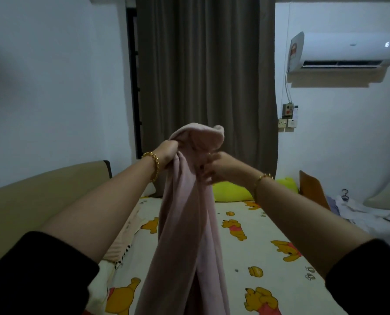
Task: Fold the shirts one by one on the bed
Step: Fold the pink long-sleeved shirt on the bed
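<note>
Above the bed (257,235), a pink shirt (185,212) hangs in long folds, its lower end running out of view. The left hand (168,155) has its fingers clenched round the top edge. The right hand (214,168), blurred, pinches the cloth just beside it. A green pillow (230,190) lies at the bed's far end, a clothes pile (366,212) lies to the right, and a curtain (205,64) hangs behind.

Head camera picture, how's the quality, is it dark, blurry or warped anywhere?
Head view: dim, bluish light with no glare; the right hand on the pink shirt is smeared by motion, while the left hand gripping it looks sharper; the wide-angle lens tilts the air conditioner and bows the curtain edge.
</note>
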